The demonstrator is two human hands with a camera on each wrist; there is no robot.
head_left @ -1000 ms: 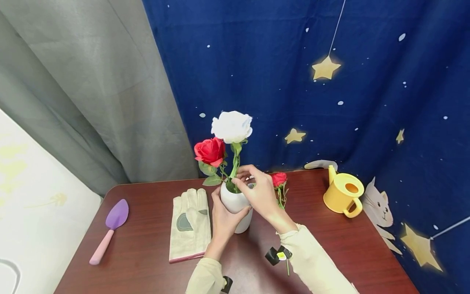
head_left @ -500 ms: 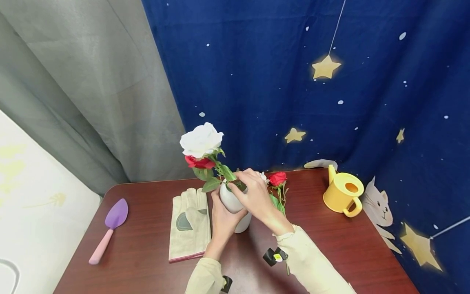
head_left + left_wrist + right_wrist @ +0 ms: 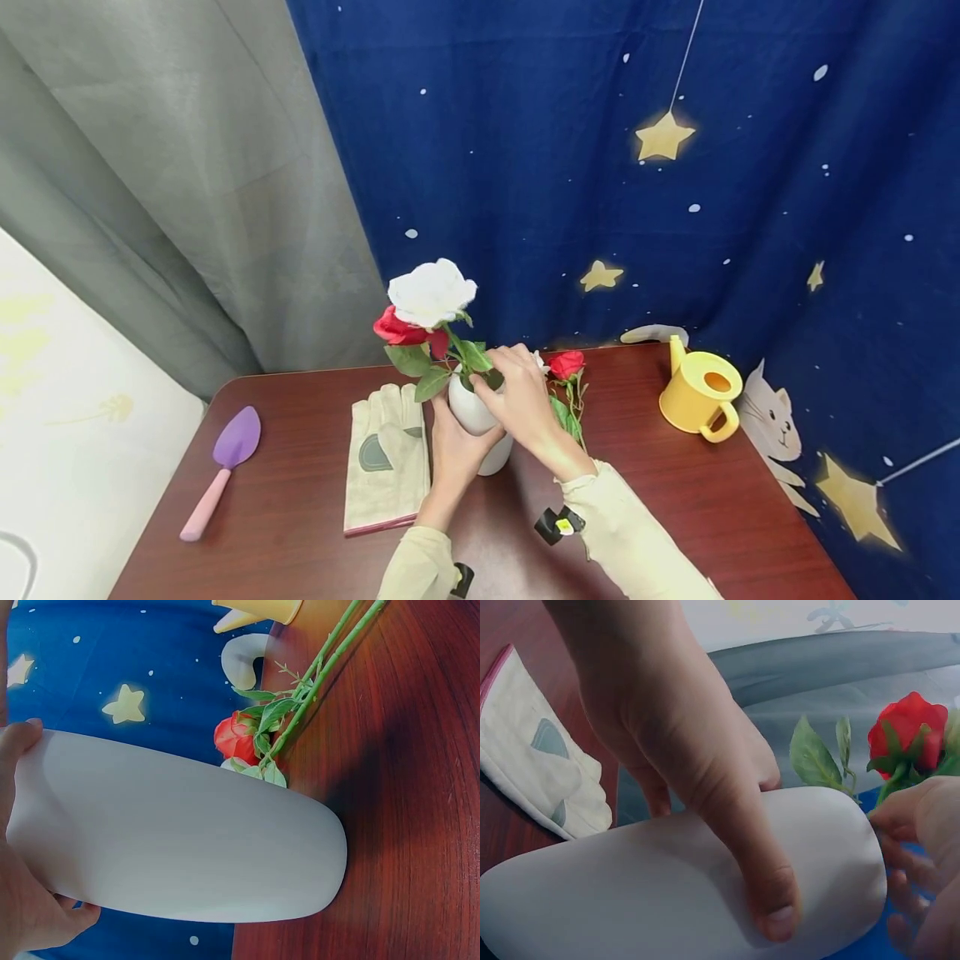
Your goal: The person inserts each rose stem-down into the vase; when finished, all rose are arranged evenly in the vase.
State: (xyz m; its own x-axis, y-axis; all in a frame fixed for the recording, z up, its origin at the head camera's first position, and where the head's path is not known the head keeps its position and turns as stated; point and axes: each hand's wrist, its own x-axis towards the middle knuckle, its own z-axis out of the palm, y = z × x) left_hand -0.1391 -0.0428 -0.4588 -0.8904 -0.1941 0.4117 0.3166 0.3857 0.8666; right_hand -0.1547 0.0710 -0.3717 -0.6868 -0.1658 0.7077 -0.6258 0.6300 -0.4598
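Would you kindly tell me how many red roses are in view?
2: one red rose stands in the white vase, partly hidden by the white rose; the other red rose lies on the table, right of the vase. More may be hidden.

The vase is white; roses, red and white; curtain, starry blue.

The left grip is curled, its thumb spread apart from the fingers. The right grip is held higher, fingertips turned leftward, their closure partly hidden. Both forearms are stretched forward.
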